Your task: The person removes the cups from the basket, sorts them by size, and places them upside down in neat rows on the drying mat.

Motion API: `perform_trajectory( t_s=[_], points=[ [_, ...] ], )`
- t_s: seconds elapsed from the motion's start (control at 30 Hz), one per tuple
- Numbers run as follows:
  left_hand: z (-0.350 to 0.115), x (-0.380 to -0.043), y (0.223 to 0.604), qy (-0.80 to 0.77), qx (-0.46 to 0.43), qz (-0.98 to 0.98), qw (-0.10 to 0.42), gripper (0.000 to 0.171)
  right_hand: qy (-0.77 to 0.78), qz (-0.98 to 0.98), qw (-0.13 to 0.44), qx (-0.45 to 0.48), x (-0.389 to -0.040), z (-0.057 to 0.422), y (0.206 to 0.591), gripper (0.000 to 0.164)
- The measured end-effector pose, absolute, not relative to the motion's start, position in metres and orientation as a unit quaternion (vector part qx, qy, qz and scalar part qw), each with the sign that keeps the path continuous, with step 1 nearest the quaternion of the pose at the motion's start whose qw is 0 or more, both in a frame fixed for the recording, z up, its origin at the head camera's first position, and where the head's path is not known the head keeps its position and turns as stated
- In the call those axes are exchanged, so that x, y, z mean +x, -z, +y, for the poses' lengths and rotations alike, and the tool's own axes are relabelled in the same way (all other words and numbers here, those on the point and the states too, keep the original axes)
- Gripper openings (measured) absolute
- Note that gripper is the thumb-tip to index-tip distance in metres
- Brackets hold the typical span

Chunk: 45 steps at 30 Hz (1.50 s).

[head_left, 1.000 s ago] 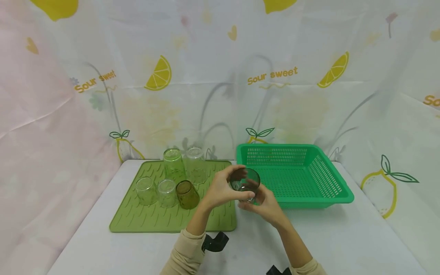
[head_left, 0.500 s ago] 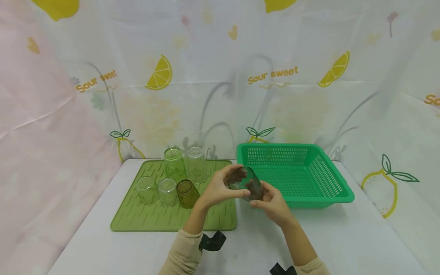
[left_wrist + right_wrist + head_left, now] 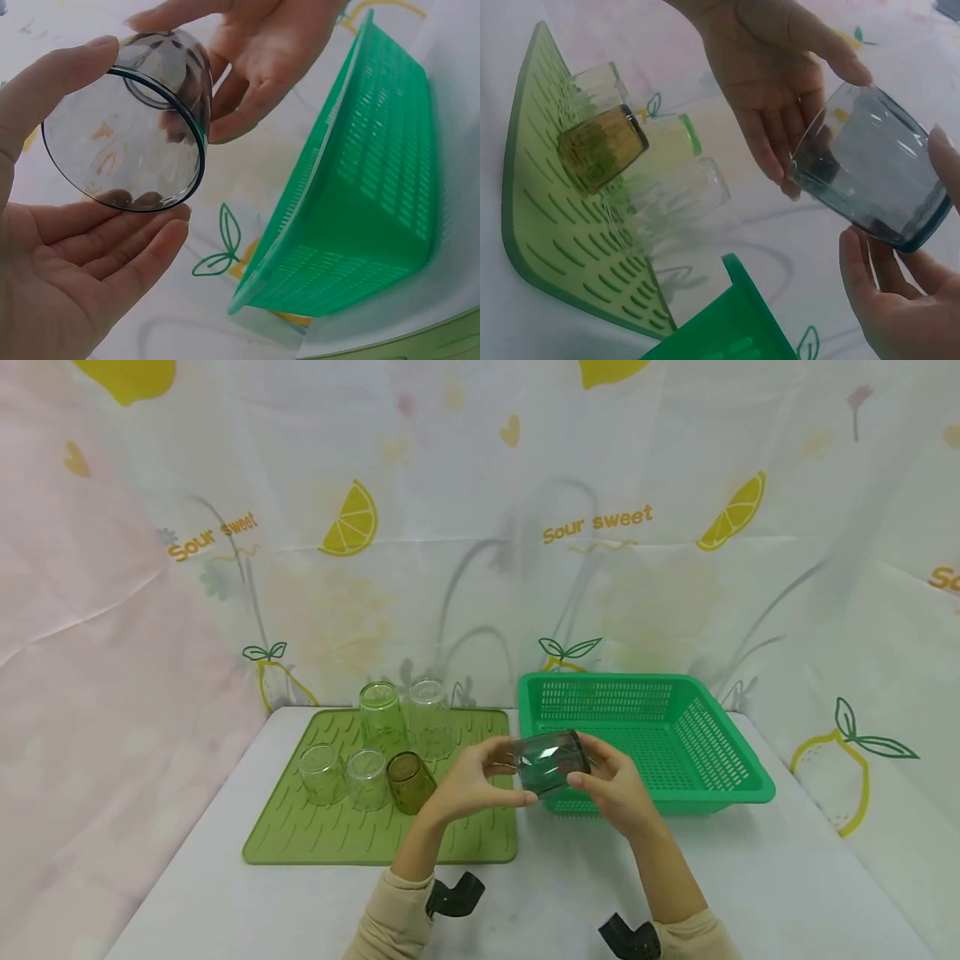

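Observation:
A smoky grey drinking glass (image 3: 551, 762) lies sideways in mid-air between both hands, in front of the basket. My left hand (image 3: 476, 781) has its thumb and fingers on opposite sides of the glass's left end. In the left wrist view, the near round edge of the glass (image 3: 124, 139) sits between that thumb and the fingertips. My right hand (image 3: 618, 785) grips the other end, thumb on the near side, fingers mostly behind. The right wrist view shows the glass (image 3: 870, 169) from the side, with right thumb and fingers about its wide-looking end.
On a green ribbed mat (image 3: 352, 843) stand an amber glass (image 3: 410, 783), two small clear glasses, a tall green glass (image 3: 382, 718) and a tall clear glass (image 3: 430, 722). A green slotted basket (image 3: 720, 789) stands right of the mat. A lemon-print cloth hangs behind.
The grey glass has turned from opening upward to lying on its side. My right hand has moved right with its end, while the left stays at the other end.

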State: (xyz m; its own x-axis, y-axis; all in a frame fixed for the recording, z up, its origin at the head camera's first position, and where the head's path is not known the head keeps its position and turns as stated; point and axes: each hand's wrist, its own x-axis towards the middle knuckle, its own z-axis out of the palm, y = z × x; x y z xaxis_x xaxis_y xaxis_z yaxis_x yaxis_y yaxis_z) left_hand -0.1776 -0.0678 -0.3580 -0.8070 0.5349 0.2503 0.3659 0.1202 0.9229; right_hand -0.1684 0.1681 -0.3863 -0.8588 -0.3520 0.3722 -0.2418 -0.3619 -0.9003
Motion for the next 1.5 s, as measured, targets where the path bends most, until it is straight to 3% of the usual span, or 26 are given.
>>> perform_trajectory(
  t_s=[0.27,0.47,0.7,1.07,1.3,1.5],
  points=[
    [-0.072,-0.175,0.362,-0.601,0.302,0.738,0.062,0.07,0.766,0.593,0.048,-0.244,-0.171,0.162,0.382,0.064],
    [-0.086,-0.16,0.38,-0.596,0.242,0.765,0.023,0.074,0.75,0.617,0.051,-0.232,-0.177,0.151,0.38,0.068],
    [-0.126,-0.134,0.403,-0.598,0.194,0.776,-0.048,0.06,0.709,0.669,0.038,-0.221,-0.186,0.135,0.375,0.067],
    [-0.197,-0.099,0.428,-0.496,0.02,0.844,-0.202,0.049,0.634,0.733,-0.001,-0.245,-0.201,0.107,0.382,0.065],
    [-0.241,-0.089,0.447,-0.391,-0.068,0.87,-0.292,0.062,0.57,0.783,-0.011,-0.249,-0.204,0.087,0.382,0.068],
    [-0.274,-0.087,0.457,-0.339,-0.114,0.895,-0.267,0.078,0.522,0.811,-0.028,-0.264,-0.208,0.07,0.388,0.073]
  ],
)
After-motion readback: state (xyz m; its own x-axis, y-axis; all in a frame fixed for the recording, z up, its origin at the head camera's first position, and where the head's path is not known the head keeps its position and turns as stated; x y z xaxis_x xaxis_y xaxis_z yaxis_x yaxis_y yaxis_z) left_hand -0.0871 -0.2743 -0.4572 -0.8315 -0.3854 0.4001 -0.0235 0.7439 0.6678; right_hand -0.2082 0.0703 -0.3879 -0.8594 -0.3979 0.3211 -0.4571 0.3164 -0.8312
